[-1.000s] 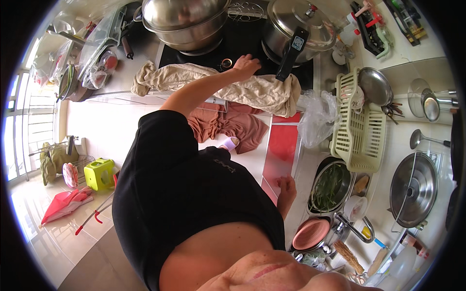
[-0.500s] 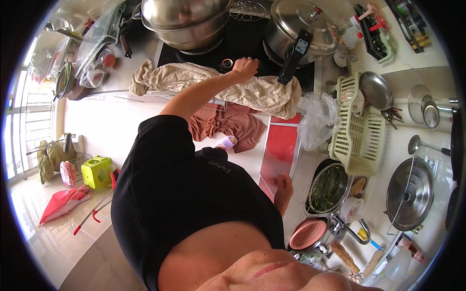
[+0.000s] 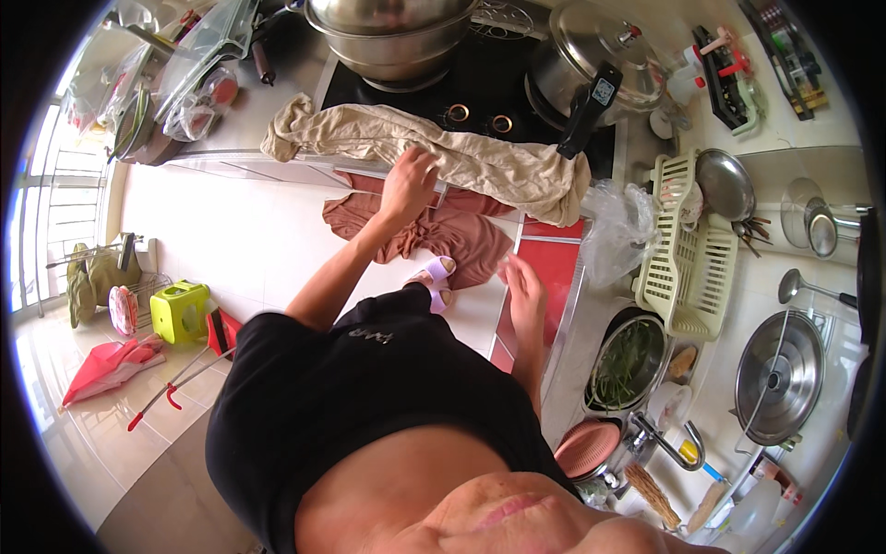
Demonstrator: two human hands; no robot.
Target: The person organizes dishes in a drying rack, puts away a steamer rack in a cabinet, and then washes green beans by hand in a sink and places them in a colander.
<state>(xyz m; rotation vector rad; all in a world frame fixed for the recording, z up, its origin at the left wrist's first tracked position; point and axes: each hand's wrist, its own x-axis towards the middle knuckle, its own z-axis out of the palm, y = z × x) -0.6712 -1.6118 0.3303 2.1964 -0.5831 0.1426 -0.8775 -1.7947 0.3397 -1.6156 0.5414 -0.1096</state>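
My left hand [image 3: 409, 183] is just in front of the beige cloth [image 3: 443, 155] draped along the stove's front edge. Its fingers are loosely bent and a little apart, with nothing seen in them; whether they brush the cloth I cannot tell. On the black stove [image 3: 429, 106], two round knobs [image 3: 501, 124] show behind the cloth. A large steel pot [image 3: 392, 51] and a pressure cooker [image 3: 604, 65] with a black handle stand on the stove. My right hand [image 3: 525, 288] hangs in the air by the red cabinet front [image 3: 549, 268], fingers loosely spread and holding nothing.
On the right counter are a cream dish rack [image 3: 688, 277], a clear plastic bag [image 3: 616, 231], a pot of green leaves [image 3: 628, 365] and a pink colander [image 3: 589, 445] by the faucet [image 3: 660, 434]. A green stool [image 3: 180, 312] and a red dustpan [image 3: 221, 331] stand at left.
My left hand has drawn back from the stove knob to the front of the cloth. My right hand has risen forward from beside my body. The view has shifted slightly.
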